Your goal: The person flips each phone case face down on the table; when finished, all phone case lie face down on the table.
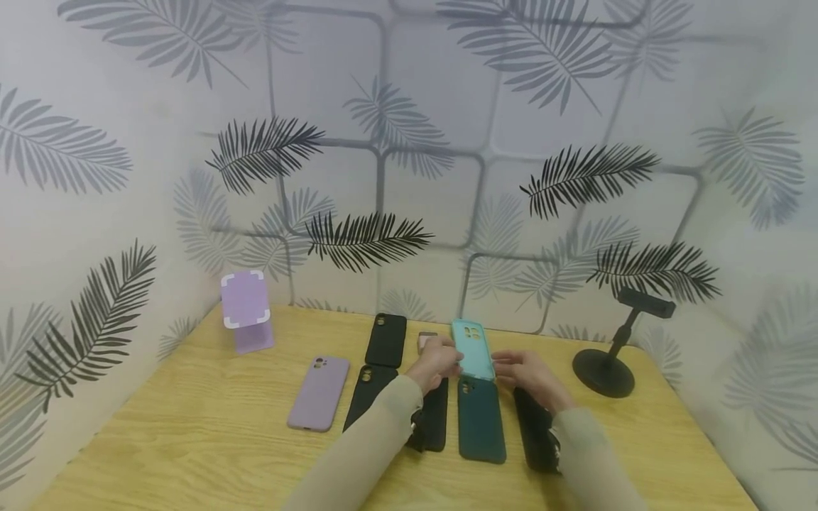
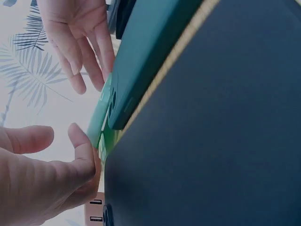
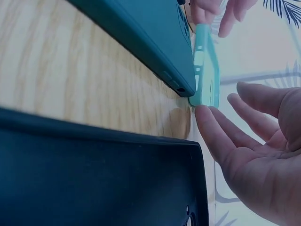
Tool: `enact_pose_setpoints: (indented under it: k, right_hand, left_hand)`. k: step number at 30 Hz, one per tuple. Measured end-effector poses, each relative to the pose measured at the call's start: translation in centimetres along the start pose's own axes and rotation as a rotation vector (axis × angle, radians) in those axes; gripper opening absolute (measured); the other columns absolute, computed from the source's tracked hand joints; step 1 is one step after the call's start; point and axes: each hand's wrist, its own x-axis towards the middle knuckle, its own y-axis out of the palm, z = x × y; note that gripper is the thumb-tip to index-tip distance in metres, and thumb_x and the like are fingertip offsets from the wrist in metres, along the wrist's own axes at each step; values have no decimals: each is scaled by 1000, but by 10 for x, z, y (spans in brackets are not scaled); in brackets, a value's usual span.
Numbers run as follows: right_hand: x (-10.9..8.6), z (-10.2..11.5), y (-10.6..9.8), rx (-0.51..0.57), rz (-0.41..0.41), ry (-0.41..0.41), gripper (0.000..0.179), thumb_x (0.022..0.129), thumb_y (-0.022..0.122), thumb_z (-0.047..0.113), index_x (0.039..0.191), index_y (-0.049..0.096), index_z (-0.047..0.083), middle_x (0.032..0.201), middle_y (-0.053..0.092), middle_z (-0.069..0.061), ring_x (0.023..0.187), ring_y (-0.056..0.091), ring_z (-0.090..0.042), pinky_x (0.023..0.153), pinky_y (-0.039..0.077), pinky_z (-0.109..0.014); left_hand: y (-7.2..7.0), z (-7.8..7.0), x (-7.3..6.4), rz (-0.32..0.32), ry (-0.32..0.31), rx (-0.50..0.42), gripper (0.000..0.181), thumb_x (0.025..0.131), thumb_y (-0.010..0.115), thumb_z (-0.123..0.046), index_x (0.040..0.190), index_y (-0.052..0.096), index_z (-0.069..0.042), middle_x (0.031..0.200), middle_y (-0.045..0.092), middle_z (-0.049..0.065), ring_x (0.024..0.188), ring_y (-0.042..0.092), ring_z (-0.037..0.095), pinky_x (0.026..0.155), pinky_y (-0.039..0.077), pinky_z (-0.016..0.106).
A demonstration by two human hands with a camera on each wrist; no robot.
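A turquoise phone case (image 1: pixel 476 353) lies at the back of the row, inner side up, just behind a dark green phone case (image 1: pixel 482 426). My left hand (image 1: pixel 437 363) is at its left edge; in the left wrist view the fingers (image 2: pixel 85 157) touch the rim and the thumb stands apart. On the other side, my right hand (image 1: pixel 529 376) has its fingertips by the case's right edge, its fingers extended and thumb off the case, as the right wrist view shows. Beneath my right hand lies a black phone case (image 1: pixel 535 433); another black case (image 1: pixel 437 419) lies below my left hand.
To the left are a lilac phone case (image 1: pixel 319 394) and two black ones (image 1: pixel 386 341). A purple stand (image 1: pixel 246 305) stands at the back left, a black stand (image 1: pixel 603 370) at the right. Behind my left hand sits a pinkish object (image 2: pixel 93 207) with dark slots.
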Motion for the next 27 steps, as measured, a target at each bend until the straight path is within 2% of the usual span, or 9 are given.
enact_pose_setpoints:
  k: [2,4,7,10,18,22,24,27]
  right_hand:
    - [2,0,0,19,11,9,42,100,54,8,135,48,-15,136,53,-30,121,59,-33,99,53,-41]
    - [3,1,-1,28,25,17,44,101,54,12,136,47,-13,136,54,-29,122,59,-32,101,52,-41]
    - [6,3,-1,36,47,19,46,103,51,15,139,45,-13,137,54,-28,125,57,-34,103,50,-41]
    - [8,4,0,72,66,11,49,105,47,18,141,40,-14,140,50,-30,130,51,-37,105,48,-42]
    - [13,7,7,154,79,22,56,106,45,27,145,36,-12,145,41,-35,134,45,-43,107,45,-45]
    - [14,7,10,138,75,18,60,106,44,33,144,36,-13,142,45,-34,133,46,-44,106,46,-46]
    - [15,6,10,144,60,23,63,105,46,36,144,36,-12,140,48,-32,131,50,-41,105,48,-44]
    - [16,6,9,178,49,6,62,105,46,34,145,34,-12,139,49,-33,124,58,-35,103,50,-42]
  left_hand:
    - [0,1,2,5,9,-57,49,94,59,2,140,45,8,124,56,22,82,61,20,75,57,31]
    - [-1,1,3,19,14,-96,50,94,58,2,141,44,8,123,56,22,85,64,21,74,57,30]
    - [0,1,5,38,11,-130,50,94,58,2,142,43,7,124,58,23,98,68,27,81,59,31]
    - [2,0,5,51,14,-159,50,95,57,1,143,44,5,124,60,22,108,67,30,89,58,35]
    - [12,-2,5,90,28,-261,51,95,58,1,144,44,-1,118,65,23,111,66,32,97,54,42]
    - [16,-2,2,109,44,-244,48,95,59,0,141,47,-2,109,67,17,101,68,27,100,52,46]
    - [17,-2,2,118,50,-199,47,94,59,0,140,50,-5,107,67,16,97,68,24,99,52,46]
    - [18,0,3,135,55,-122,48,94,60,0,140,53,-11,118,64,16,103,67,23,100,51,46]
